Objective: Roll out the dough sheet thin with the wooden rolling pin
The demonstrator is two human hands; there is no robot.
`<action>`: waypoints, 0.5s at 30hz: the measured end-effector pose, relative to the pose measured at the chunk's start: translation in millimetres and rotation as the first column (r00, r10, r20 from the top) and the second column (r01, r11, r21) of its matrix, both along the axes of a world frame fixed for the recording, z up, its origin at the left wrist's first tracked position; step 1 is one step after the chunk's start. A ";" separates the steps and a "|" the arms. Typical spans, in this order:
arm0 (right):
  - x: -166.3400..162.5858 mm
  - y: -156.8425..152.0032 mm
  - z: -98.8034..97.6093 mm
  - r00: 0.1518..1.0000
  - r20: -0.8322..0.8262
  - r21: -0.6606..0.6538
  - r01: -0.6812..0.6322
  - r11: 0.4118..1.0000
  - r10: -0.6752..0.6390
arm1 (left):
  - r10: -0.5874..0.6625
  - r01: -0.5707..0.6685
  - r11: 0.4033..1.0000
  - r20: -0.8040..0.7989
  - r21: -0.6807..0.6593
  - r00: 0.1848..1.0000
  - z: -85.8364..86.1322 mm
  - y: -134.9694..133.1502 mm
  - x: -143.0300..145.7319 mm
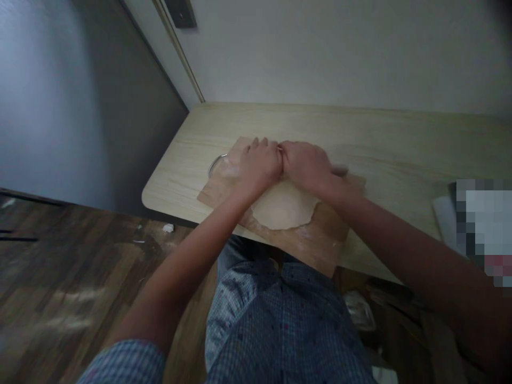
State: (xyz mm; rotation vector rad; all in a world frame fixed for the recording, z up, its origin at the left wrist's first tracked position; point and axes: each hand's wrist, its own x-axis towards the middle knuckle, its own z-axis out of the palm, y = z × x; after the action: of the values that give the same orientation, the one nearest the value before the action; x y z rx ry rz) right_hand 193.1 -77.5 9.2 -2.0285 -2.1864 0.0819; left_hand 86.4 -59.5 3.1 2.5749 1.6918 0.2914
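A flat, pale sheet of dough (286,208) with an uneven edge lies on a brown, flour-dusted board or sheet (320,240). Across its far side, my left hand (262,161) and my right hand (306,164) press down side by side, nearly touching. Both are closed over a rolling pin, mostly hidden under them; a rounded end of the rolling pin (340,170) sticks out to the right of my right hand. The fingers of my left hand curl forward over it. Just left of my left hand, part of a shiny metal ring or rim (215,164) shows.
The light wooden table (400,144) meets a pale wall (340,53) at the back. A large grey panel (80,106) stands at the left. At the right edge a blurred-out object (488,229) lies on the table. White scraps (168,228) lie on the wood-patterned floor (100,277).
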 end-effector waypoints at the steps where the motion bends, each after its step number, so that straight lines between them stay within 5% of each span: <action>1: -1.3 -5.5 0.4 1.000 0.014 0.032 -0.006 0.999 0.006 | -0.004 0.003 1.000 0.016 0.029 1.000 -0.2 -6.3 -1.5; 9: 5.5 24.5 2.1 0.995 -0.065 -0.149 0.066 0.987 -0.076 | 0.057 -0.061 0.990 -0.036 -0.124 0.998 2.9 26.2 6.3; 15: -1.5 -6.0 -1.3 0.999 0.006 0.092 -0.039 0.995 0.039 | 0.001 -0.001 0.999 -0.009 0.047 1.000 3.1 -8.7 -3.1</action>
State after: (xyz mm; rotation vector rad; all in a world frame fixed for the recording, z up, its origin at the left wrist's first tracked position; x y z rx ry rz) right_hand 191.6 -83.5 7.9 -1.9398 -2.1900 -0.0184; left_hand 83.2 -68.1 6.3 2.6124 1.7098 0.3230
